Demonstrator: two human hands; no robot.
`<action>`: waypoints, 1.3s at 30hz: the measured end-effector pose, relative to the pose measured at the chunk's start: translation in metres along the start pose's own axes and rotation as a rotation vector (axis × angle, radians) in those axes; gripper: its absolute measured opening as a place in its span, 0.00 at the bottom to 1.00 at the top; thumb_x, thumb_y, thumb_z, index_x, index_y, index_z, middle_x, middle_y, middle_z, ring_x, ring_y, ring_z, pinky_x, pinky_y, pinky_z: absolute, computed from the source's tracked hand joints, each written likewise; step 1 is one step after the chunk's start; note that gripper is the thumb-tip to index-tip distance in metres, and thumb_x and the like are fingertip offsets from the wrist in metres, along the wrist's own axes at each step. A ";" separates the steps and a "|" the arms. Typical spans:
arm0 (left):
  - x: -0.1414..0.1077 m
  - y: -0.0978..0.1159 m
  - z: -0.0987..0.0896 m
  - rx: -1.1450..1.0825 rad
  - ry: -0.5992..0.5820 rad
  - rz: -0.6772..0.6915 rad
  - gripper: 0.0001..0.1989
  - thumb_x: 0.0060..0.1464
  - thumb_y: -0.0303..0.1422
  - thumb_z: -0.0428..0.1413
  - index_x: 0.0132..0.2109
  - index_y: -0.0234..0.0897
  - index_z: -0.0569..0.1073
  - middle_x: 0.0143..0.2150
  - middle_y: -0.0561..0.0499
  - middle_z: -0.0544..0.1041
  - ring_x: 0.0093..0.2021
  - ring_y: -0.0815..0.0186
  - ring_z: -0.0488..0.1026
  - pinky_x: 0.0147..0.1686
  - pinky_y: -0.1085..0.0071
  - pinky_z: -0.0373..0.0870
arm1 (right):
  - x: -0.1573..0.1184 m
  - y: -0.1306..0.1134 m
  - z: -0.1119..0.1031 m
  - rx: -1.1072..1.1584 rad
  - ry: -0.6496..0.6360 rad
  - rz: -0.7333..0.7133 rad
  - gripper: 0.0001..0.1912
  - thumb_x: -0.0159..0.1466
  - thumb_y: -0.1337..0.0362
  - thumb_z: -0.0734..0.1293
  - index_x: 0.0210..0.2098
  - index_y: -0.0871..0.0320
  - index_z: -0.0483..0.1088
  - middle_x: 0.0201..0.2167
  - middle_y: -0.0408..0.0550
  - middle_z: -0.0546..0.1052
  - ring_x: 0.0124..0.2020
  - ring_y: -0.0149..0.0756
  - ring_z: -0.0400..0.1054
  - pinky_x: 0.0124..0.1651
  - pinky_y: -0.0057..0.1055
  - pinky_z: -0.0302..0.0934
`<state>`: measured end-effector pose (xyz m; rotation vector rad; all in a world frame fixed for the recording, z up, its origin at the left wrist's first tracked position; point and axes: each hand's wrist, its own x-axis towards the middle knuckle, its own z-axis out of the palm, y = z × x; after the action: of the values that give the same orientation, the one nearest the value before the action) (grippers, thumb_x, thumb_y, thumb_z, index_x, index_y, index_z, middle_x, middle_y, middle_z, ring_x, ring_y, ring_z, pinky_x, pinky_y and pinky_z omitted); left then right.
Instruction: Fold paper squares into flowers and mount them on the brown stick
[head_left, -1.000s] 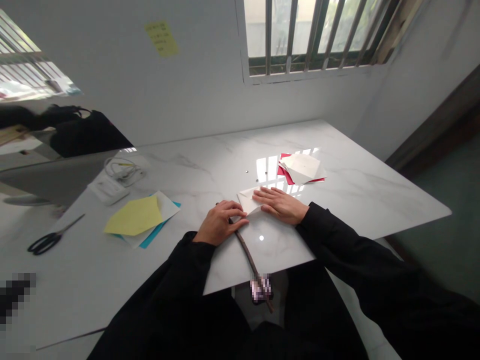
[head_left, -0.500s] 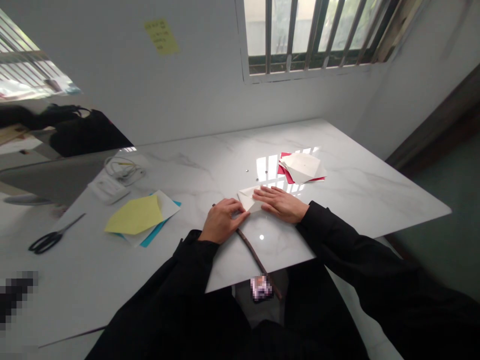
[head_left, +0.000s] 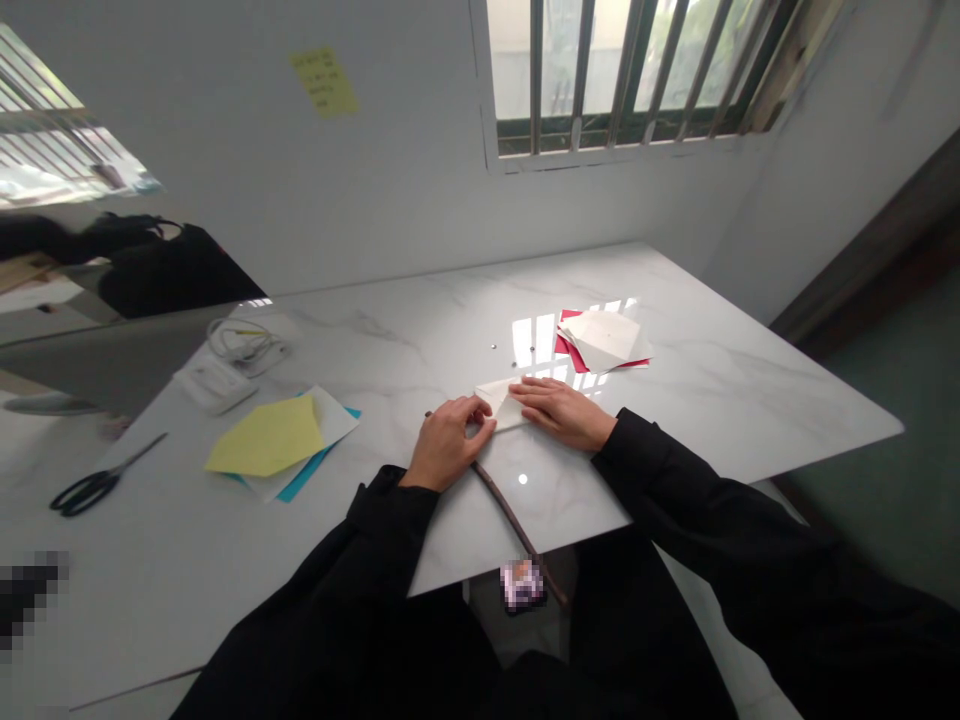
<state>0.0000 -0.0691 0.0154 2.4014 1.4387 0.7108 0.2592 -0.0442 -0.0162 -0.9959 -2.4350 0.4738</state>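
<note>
The folded white paper lies near the middle of the marble table, toward its near edge, between the two hands. The right hand lies almost flat, its fingers spread and resting on the right end of the paper, not pinching it. The left hand is loosely curved, with its fingertips at the paper's left end; whether they have hold of it, I cannot tell. A thin brown stick runs beneath the left hand and past the near table edge. Black sleeves cover both arms. To the far right of the hands, a stack of white paper sits on red paper. To the left, a yellow sheet lies on white paper and a blue sheet. Farther left are black-handled scissors, and toward the far left are a white box and a tangled white cable.
</note>
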 end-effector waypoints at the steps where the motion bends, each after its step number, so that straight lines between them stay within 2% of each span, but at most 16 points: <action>1: 0.000 0.000 0.000 -0.011 0.000 0.001 0.07 0.65 0.34 0.60 0.49 0.41 0.79 0.38 0.53 0.79 0.39 0.62 0.75 0.43 0.65 0.68 | 0.000 0.000 0.000 -0.003 0.011 -0.007 0.23 0.80 0.58 0.58 0.68 0.55 0.72 0.72 0.53 0.71 0.76 0.51 0.60 0.76 0.58 0.57; 3: 0.001 0.001 0.000 -0.010 -0.013 0.011 0.16 0.65 0.33 0.60 0.58 0.45 0.77 0.38 0.54 0.78 0.38 0.63 0.75 0.41 0.66 0.68 | 0.000 -0.002 0.000 -0.004 0.034 -0.010 0.22 0.79 0.60 0.59 0.68 0.56 0.72 0.71 0.54 0.72 0.76 0.50 0.61 0.75 0.57 0.58; 5: 0.002 0.001 0.000 0.021 -0.036 0.025 0.19 0.66 0.32 0.59 0.62 0.48 0.77 0.38 0.54 0.77 0.37 0.63 0.74 0.41 0.66 0.69 | 0.000 -0.003 0.001 0.003 0.060 0.006 0.23 0.78 0.62 0.62 0.70 0.56 0.69 0.70 0.56 0.73 0.75 0.50 0.63 0.74 0.57 0.60; 9: 0.003 0.000 0.003 0.057 -0.064 0.052 0.14 0.68 0.31 0.56 0.56 0.47 0.82 0.41 0.50 0.77 0.41 0.61 0.75 0.46 0.63 0.72 | 0.002 -0.006 0.003 0.015 0.106 0.042 0.25 0.75 0.64 0.66 0.69 0.58 0.67 0.67 0.59 0.76 0.71 0.51 0.67 0.72 0.55 0.62; 12: 0.003 -0.001 0.004 0.048 -0.059 0.077 0.13 0.68 0.30 0.56 0.54 0.45 0.83 0.42 0.49 0.77 0.43 0.60 0.75 0.50 0.60 0.74 | 0.004 -0.007 0.003 0.035 0.147 0.060 0.20 0.73 0.65 0.69 0.63 0.57 0.71 0.61 0.58 0.80 0.65 0.50 0.74 0.68 0.54 0.66; 16: 0.002 -0.001 0.004 0.062 -0.022 0.128 0.11 0.69 0.34 0.57 0.52 0.43 0.83 0.44 0.47 0.77 0.47 0.57 0.75 0.53 0.56 0.75 | 0.005 -0.008 0.001 0.086 0.167 0.034 0.11 0.71 0.65 0.71 0.53 0.55 0.75 0.55 0.53 0.82 0.59 0.48 0.77 0.64 0.51 0.68; 20: 0.003 -0.002 0.005 0.084 0.015 0.206 0.10 0.68 0.33 0.58 0.52 0.42 0.82 0.59 0.44 0.77 0.59 0.53 0.73 0.63 0.50 0.72 | 0.006 -0.008 -0.002 0.099 0.169 -0.025 0.05 0.73 0.64 0.70 0.47 0.54 0.78 0.56 0.52 0.82 0.63 0.48 0.75 0.66 0.50 0.68; 22: 0.003 -0.005 0.006 0.052 0.005 0.221 0.10 0.68 0.32 0.57 0.53 0.41 0.80 0.64 0.44 0.76 0.65 0.53 0.72 0.68 0.48 0.69 | 0.006 -0.007 -0.002 0.098 0.173 -0.040 0.07 0.74 0.63 0.69 0.48 0.54 0.80 0.57 0.53 0.82 0.63 0.47 0.76 0.66 0.49 0.68; 24: 0.004 -0.008 0.008 0.015 -0.016 0.218 0.12 0.68 0.32 0.57 0.56 0.41 0.78 0.64 0.45 0.77 0.66 0.54 0.72 0.70 0.48 0.68 | 0.005 -0.006 -0.002 0.096 0.179 -0.049 0.08 0.74 0.63 0.69 0.48 0.54 0.81 0.58 0.53 0.82 0.63 0.46 0.76 0.67 0.49 0.68; 31: 0.003 -0.011 0.009 -0.010 -0.038 0.192 0.14 0.70 0.35 0.56 0.58 0.40 0.79 0.63 0.45 0.79 0.68 0.54 0.72 0.71 0.46 0.67 | 0.002 -0.002 -0.001 0.058 0.158 -0.041 0.12 0.76 0.61 0.67 0.52 0.53 0.83 0.61 0.56 0.80 0.65 0.48 0.73 0.69 0.51 0.68; 36: 0.003 -0.010 0.009 0.006 -0.035 0.192 0.16 0.72 0.35 0.55 0.62 0.45 0.78 0.62 0.46 0.79 0.67 0.55 0.72 0.69 0.46 0.68 | 0.002 0.000 0.002 0.048 0.160 -0.022 0.13 0.76 0.61 0.66 0.53 0.51 0.83 0.62 0.54 0.80 0.66 0.48 0.72 0.69 0.53 0.68; 39: 0.003 -0.012 0.010 0.020 -0.039 0.193 0.16 0.71 0.35 0.55 0.60 0.45 0.80 0.61 0.46 0.79 0.66 0.54 0.72 0.69 0.46 0.69 | 0.001 0.000 0.001 0.057 0.159 -0.022 0.12 0.75 0.62 0.67 0.53 0.51 0.83 0.61 0.54 0.79 0.65 0.48 0.72 0.69 0.53 0.68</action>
<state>-0.0021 -0.0606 0.0020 2.5790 1.2162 0.6903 0.2580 -0.0432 -0.0162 -0.9450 -2.2763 0.4371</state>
